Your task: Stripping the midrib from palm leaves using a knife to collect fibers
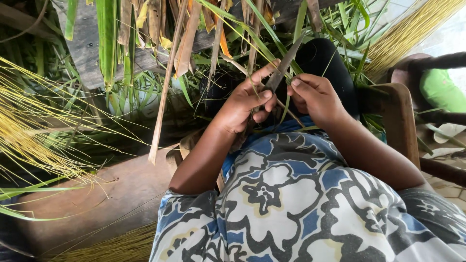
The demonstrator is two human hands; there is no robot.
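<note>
My left hand [245, 99] grips a dark knife [283, 66] whose blade points up and to the right. My right hand [314, 96] is closed on a long green palm leaf strip [262, 46] that crosses the blade between both hands. The leaf runs up and left toward the hanging fronds. Both hands sit above my lap, over a patterned blue, white and grey cloth [291, 199].
Green and dry brown palm fronds [145, 43] hang ahead. Bundles of thin yellow leaf ribs lie at the left [29, 131], upper right [407, 34] and bottom [116, 247]. A wooden chair arm [395, 116] is at my right, a wooden bench [97, 194] at my left.
</note>
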